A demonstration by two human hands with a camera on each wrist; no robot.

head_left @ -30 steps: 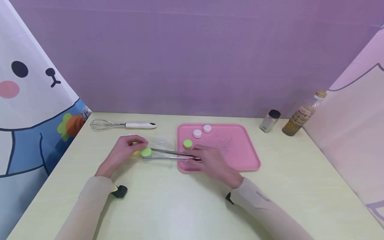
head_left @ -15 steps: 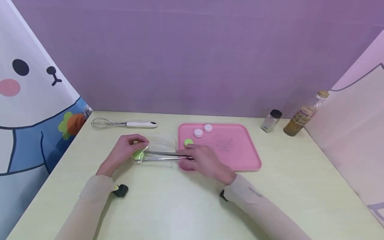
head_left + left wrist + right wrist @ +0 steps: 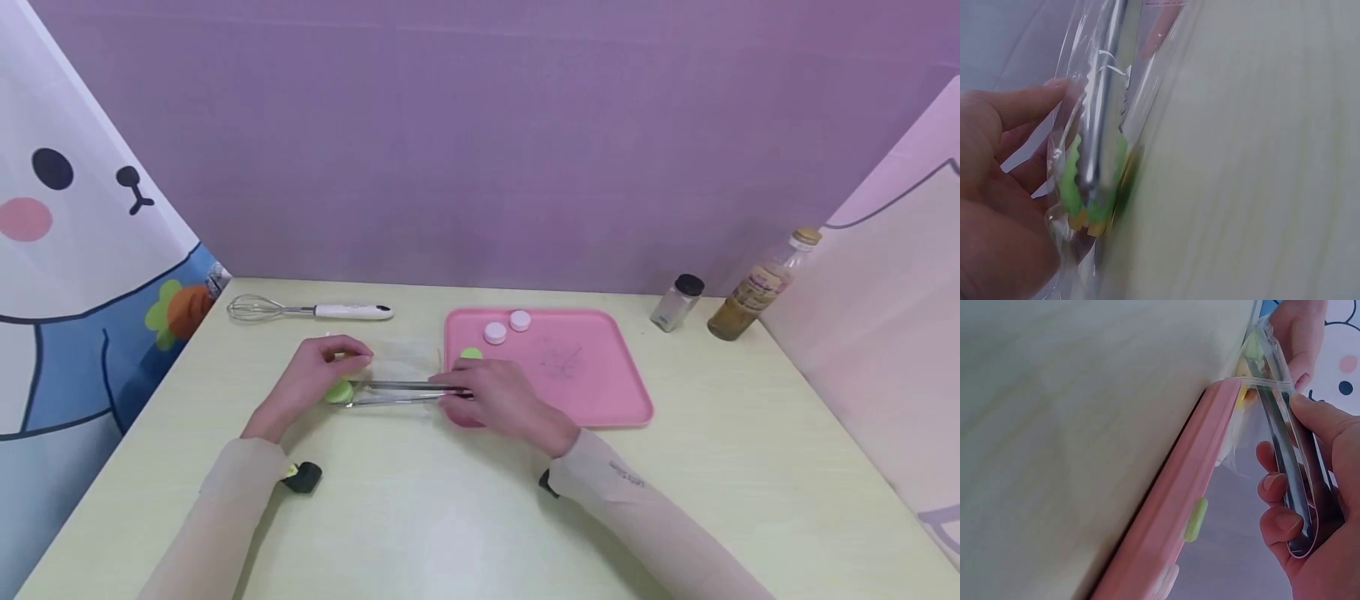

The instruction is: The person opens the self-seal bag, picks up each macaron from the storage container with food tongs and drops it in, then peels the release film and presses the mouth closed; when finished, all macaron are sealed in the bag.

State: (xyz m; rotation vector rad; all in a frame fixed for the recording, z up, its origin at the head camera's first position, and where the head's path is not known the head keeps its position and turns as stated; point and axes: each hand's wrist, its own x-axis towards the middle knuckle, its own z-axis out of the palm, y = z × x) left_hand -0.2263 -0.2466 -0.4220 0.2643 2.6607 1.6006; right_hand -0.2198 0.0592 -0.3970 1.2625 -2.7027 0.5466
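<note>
Left hand (image 3: 318, 367) pinches bag (image 3: 405, 354) | right hand (image 3: 498, 398) grips tongs (image 3: 397, 386) | nearby: whisk (image 3: 311, 311), tray (image 3: 592, 379) with 2 white discs (image 3: 495, 333)

I count two hands, one left hand (image 3: 309, 379) and one right hand (image 3: 498, 400), with one pair of metal tongs (image 3: 397, 385) and one clear plastic bag (image 3: 405, 354). One pink tray (image 3: 600, 367) bears two white discs (image 3: 495, 333) and one green disc (image 3: 471, 354); one other green disc (image 3: 339, 392) is left of it. Far left, one whisk (image 3: 348, 312); far right, one black-lidded jar (image 3: 677, 305) and one bottle (image 3: 756, 290).
</note>
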